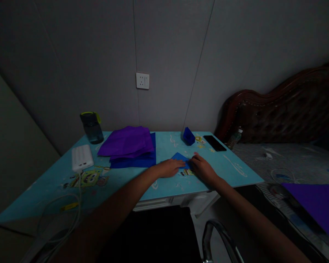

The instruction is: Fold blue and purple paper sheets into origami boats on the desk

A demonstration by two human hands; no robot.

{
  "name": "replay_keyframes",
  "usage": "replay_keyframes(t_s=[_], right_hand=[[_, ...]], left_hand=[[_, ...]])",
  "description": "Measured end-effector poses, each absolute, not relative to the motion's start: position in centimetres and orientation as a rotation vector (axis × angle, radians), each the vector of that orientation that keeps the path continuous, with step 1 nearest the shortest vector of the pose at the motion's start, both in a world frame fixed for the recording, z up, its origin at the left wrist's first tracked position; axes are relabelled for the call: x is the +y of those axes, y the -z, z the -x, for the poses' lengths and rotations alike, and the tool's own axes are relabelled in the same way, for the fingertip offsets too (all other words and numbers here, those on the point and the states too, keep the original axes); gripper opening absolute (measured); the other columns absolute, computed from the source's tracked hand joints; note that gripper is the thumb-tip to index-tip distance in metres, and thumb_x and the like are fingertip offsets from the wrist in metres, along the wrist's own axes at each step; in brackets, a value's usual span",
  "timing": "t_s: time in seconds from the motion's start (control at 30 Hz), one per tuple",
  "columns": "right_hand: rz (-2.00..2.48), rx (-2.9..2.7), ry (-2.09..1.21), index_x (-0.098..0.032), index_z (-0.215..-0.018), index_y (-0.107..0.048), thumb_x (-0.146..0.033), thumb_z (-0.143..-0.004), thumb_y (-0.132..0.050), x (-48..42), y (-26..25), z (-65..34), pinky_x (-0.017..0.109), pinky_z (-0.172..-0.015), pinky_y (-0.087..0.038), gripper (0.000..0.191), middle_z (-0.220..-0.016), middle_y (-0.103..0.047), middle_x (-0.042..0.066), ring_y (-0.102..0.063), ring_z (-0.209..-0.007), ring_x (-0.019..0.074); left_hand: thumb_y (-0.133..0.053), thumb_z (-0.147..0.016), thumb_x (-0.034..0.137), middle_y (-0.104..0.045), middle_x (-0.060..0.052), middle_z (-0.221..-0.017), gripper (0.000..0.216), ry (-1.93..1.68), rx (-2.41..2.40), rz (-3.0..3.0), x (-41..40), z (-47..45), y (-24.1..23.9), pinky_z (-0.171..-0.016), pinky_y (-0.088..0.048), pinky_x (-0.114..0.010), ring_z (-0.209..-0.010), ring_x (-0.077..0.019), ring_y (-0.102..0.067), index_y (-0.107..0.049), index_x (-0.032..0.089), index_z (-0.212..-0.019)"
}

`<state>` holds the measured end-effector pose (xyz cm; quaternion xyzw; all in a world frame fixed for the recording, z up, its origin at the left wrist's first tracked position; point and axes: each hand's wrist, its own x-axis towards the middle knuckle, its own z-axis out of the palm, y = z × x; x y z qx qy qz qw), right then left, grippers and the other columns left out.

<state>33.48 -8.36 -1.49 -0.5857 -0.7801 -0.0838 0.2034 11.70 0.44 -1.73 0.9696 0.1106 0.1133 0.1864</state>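
— At the middle of the desk [230, 166], near its front edge: what is entered first?
— Item 1, small folded blue paper [180, 157], lying flat on the light blue cartoon-printed top, between both hands.
— Left hand [170, 168]?
— Palm down, fingers stretched out and close together, tips on the paper's left edge.
— Right hand [203, 168]?
— Palm down on the paper's right side, fingers slightly bent, tips touching it. Dim light; cannot tell whether they pinch a fold.
— Items to the left?
— Item 2, purple sheets [127, 141], stacked on item 3, blue sheets [142, 160], just left of the left hand. Item 4, dark water bottle [91, 128] with a green lid, upright at the back. Item 5, white power bank [81, 157], with a white cable [64, 208] trailing off the front.
— Items behind the hands?
— Item 6, small blue paper box [188, 136]; item 7, black phone [214, 143], face up, near the box.
— Off the desk?
— Wall socket [142, 80] above; dark headboard [285, 106] and bed [263, 160] at right; a purple sheet [318, 204] at the lower right.
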Motion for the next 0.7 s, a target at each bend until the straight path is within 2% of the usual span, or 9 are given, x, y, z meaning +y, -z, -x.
replay_keyframes(t_s=[0.1, 0.27, 0.47, 0.57, 0.7], right_hand=[[1.513, -2.242, 0.039, -0.021, -0.111, -0.066, -0.026, -0.095, -0.046, -9.2, 1.3, -35.0, 0.036, -0.091, -0.052, 0.026, -0.111, -0.064, 0.010, -0.063, -0.100, 0.0207], [1.419, -2.325, -0.108, -0.023, -0.117, -0.066, -0.031, -0.095, -0.050, -10.1, 0.8, -36.6, 0.039, -0.097, -0.051, 0.029, -0.121, -0.064, 0.010, -0.063, -0.108, 0.0217], [1.472, -2.414, 0.007, -0.026, -0.118, -0.066, -0.025, -0.093, -0.051, -9.4, 0.6, -37.2, 0.041, -0.094, -0.053, 0.029, -0.122, -0.064, 0.009, -0.063, -0.109, 0.0233], [1.441, -2.490, 0.091, -0.024, -0.122, -0.064, -0.022, -0.093, -0.050, -9.4, 0.4, -37.4, 0.042, -0.094, -0.052, 0.032, -0.123, -0.064, 0.011, -0.062, -0.109, 0.0241], [1.394, -2.504, 0.175, -0.022, -0.125, -0.061, -0.015, -0.092, -0.048, -9.6, -0.3, -37.1, 0.043, -0.095, -0.051, 0.036, -0.120, -0.065, 0.012, -0.061, -0.110, 0.0252]], left_hand=[[-0.043, -0.093, 0.015, -0.050, -0.006, -0.143, 0.043, -0.383, 0.287, -2.673, 0.4, -11.4, 1.8, -0.113, -0.032, -0.038, -0.135, -0.0182, -0.041, -0.049, 0.021, -0.135], [-0.046, -0.093, 0.015, -0.052, -0.005, -0.140, 0.041, -0.423, 0.293, -2.593, 0.6, -11.4, 2.1, -0.112, -0.034, -0.036, -0.132, -0.0171, -0.046, -0.053, 0.024, -0.132], [-0.045, -0.094, 0.016, -0.055, -0.007, -0.138, 0.038, -0.434, 0.297, -2.569, 0.6, -11.3, 1.6, -0.111, -0.033, -0.034, -0.129, -0.0163, -0.049, -0.055, 0.021, -0.131], [-0.046, -0.093, 0.016, -0.056, -0.006, -0.137, 0.039, -0.443, 0.328, -2.566, 0.4, -11.2, 1.3, -0.110, -0.035, -0.033, -0.127, -0.0163, -0.051, -0.054, 0.022, -0.131], [-0.051, -0.092, 0.025, -0.059, -0.006, -0.134, 0.039, -0.506, 0.444, -2.582, 0.0, -11.1, 1.1, -0.107, -0.038, -0.033, -0.122, -0.0181, -0.056, -0.054, 0.022, -0.131]])
